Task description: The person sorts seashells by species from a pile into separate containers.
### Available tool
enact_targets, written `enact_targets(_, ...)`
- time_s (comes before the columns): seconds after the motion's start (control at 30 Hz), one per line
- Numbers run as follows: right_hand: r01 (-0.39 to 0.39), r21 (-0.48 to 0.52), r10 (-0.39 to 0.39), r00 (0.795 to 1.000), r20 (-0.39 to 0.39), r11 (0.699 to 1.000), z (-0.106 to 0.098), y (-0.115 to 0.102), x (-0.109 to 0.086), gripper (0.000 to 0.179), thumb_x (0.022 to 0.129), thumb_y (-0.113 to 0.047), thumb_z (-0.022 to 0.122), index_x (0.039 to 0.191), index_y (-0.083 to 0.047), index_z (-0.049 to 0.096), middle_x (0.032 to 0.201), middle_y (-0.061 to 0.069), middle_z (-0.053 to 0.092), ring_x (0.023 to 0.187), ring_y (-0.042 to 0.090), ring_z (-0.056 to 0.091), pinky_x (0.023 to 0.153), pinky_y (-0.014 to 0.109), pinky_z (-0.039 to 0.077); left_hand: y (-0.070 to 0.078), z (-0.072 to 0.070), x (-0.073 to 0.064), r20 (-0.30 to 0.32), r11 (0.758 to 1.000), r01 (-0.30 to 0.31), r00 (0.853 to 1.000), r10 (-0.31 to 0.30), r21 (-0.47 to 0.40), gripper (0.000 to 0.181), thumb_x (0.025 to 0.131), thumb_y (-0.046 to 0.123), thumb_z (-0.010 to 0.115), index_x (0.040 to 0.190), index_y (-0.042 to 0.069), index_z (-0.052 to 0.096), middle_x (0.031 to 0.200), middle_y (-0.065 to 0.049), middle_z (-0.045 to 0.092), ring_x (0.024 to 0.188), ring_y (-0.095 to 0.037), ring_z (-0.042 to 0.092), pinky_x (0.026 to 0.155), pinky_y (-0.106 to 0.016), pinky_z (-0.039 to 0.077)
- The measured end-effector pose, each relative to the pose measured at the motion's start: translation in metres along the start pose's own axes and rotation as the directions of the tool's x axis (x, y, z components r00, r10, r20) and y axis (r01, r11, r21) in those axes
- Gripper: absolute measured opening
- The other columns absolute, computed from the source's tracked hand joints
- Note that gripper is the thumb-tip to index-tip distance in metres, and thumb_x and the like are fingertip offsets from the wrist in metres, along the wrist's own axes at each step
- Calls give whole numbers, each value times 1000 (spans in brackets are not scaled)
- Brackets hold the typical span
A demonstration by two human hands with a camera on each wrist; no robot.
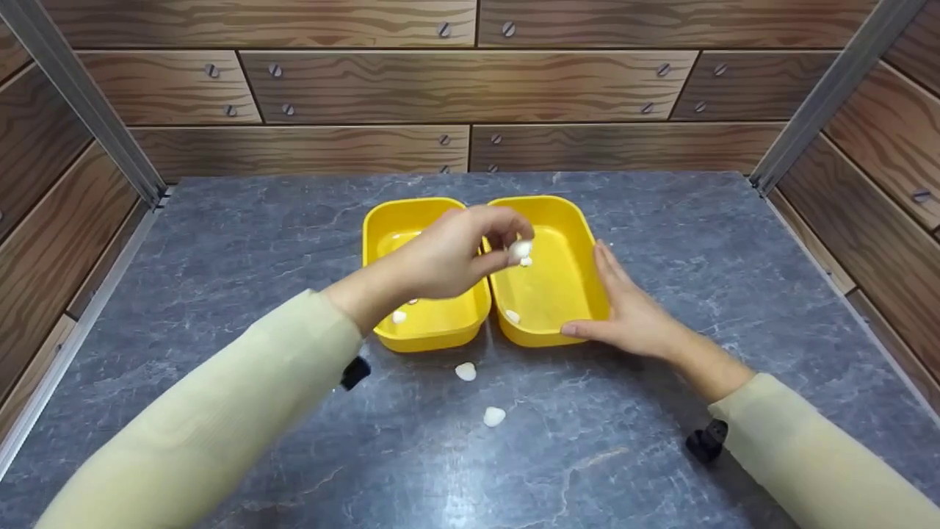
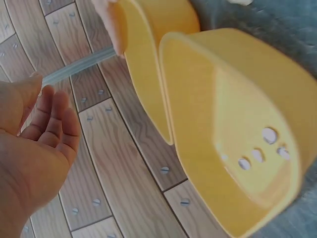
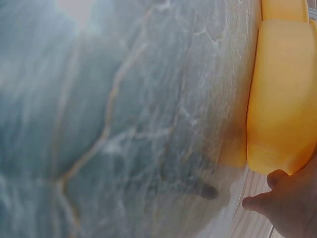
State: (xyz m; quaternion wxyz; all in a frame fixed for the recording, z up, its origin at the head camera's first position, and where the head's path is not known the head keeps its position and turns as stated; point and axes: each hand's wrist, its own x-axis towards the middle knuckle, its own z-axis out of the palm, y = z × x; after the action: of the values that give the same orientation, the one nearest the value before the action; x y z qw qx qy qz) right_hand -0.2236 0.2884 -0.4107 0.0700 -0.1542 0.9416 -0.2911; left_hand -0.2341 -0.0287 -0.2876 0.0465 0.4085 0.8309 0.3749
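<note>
Over the right yellow container, my left hand pinches a small white seashell between thumb and fingers. A second, smaller white piece shows just beneath it. In the left wrist view the palm side of that hand faces the camera, its fingers bent. My right hand rests on the same container, fingers straight along the outer right wall and thumb at the front rim. One white shell lies inside, near the front left corner.
The left yellow container stands close beside the right one, with several white shells on its floor. Two more shells, a nearer one and a farther one, lie on the grey marbled table. Wood-patterned walls surround the table.
</note>
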Motion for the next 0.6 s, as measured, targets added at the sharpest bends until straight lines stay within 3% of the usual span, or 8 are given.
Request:
enact_targets(0.3, -16, 12, 16, 1000, 7, 1000, 0, -1, -1, 132, 88, -57, 83, 169, -10, -11, 176, 10, -15, 160, 45, 5, 125, 66, 11, -8, 1, 28, -18, 998, 56, 998, -57, -30, 23, 106, 15, 67, 128, 7, 69, 113, -3, 67, 102, -17, 60, 92, -28, 53)
enact_targets(0.6, -5, 5, 5, 1000, -1, 1000, 0, 0, -1, 132, 88, -55, 84, 169, -9, -11, 176, 12, -15, 160, 46, 5, 125, 66, 11, -27, 20, 46, -13, 987, 155, 988, -155, -43, 25, 106, 12, 67, 130, 8, 68, 114, -3, 67, 103, -18, 59, 92, -26, 52)
